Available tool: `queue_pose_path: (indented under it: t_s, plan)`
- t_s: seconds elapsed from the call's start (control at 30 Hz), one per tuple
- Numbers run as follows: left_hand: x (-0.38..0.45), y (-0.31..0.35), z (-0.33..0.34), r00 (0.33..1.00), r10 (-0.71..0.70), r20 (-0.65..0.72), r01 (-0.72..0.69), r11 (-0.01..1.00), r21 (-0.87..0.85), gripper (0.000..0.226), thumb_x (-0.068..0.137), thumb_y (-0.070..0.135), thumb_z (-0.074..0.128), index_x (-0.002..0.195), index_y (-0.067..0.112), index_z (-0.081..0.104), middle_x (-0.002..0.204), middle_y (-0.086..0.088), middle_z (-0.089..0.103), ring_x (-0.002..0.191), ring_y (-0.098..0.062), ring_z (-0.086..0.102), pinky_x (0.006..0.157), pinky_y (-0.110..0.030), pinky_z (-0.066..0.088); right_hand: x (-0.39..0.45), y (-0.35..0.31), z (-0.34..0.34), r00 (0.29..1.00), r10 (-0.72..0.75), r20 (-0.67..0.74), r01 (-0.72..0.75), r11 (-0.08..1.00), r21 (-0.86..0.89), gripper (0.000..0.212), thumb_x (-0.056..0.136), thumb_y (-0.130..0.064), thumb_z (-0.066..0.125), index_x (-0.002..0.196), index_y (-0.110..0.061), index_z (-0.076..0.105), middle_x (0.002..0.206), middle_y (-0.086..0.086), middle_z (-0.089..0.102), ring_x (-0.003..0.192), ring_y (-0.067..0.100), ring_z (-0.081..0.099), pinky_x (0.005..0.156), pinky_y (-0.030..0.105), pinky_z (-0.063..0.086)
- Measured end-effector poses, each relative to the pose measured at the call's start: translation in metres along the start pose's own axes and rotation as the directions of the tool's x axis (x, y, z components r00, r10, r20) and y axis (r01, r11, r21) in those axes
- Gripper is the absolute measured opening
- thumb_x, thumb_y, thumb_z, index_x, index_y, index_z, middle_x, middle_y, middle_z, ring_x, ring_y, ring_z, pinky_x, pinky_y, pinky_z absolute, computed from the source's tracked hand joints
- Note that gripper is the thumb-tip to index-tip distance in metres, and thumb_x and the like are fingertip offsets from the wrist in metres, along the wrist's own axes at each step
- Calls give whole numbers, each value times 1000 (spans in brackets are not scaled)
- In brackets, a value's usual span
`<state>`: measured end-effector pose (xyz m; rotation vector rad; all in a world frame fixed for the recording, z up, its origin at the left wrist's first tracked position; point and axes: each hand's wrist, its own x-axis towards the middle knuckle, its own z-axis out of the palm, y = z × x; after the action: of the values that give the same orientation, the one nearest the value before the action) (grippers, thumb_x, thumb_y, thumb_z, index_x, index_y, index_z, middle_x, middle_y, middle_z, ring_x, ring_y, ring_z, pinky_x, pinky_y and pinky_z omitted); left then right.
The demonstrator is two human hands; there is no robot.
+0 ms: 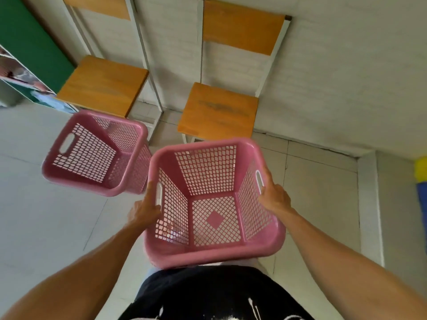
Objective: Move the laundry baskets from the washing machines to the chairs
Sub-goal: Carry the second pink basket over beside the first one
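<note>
Your dark shirt (208, 294) fills the bottom edge, and just beyond it you hold a pink mesh laundry basket (215, 204) up off the tiled floor (46, 227). Your left hand (144, 210) grips its left handle slot and your right hand (273, 196) grips the right rim by the other slot. Left of that basket, just beside it, a second pink basket (97, 153) appears to rest on the floor, tilted. Past your basket stands one wooden chair (218, 110), seat bare; another wooden chair (102, 85) stands behind the second basket, against the white wall (335, 77).
</note>
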<state>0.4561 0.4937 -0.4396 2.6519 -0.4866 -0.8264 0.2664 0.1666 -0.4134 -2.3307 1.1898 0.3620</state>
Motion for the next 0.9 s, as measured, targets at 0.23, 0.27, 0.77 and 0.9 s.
queue_pose_path:
  t_s: [0.23, 0.27, 0.77, 0.9]
  plan:
    - [73, -46, -58, 984, 180, -14, -177, 978, 110, 113, 84, 8, 64, 151, 42, -21, 102, -19, 67, 49, -22, 63, 39, -37, 55, -9, -57, 44, 990, 103, -97, -95, 991, 92, 84, 105, -15, 46, 152, -59, -9, 82, 17, 57, 53, 30, 65, 41, 40, 58]
    - [82, -52, -61, 981, 196, -6, -194, 974, 117, 117, 84, 8, 64, 146, 48, -26, 99, -18, 67, 47, -21, 62, 38, -37, 53, -8, -62, 49, 989, 122, -87, -115, 990, 82, 78, 105, -18, 45, 153, -55, -4, 85, 18, 57, 55, 30, 66, 43, 41, 59]
    - [206, -98, -15, 957, 286, -54, -273, 945, 180, 99, 83, -9, 58, 159, 27, 6, 88, -16, 64, 39, -7, 48, 31, -17, 38, 68, -76, 133, 968, 211, 137, -213, 977, 0, 68, 103, -13, 48, 154, -41, 13, 93, 18, 61, 57, 25, 65, 36, 27, 48]
    - [237, -103, 13, 968, 226, -105, -199, 955, 219, 89, 87, -1, 50, 157, 37, 9, 94, -14, 64, 48, -19, 59, 38, -37, 53, 86, -73, 168, 959, 263, 102, -262, 965, -30, 77, 98, -15, 59, 155, -40, 14, 102, 20, 60, 72, 32, 68, 53, 38, 59]
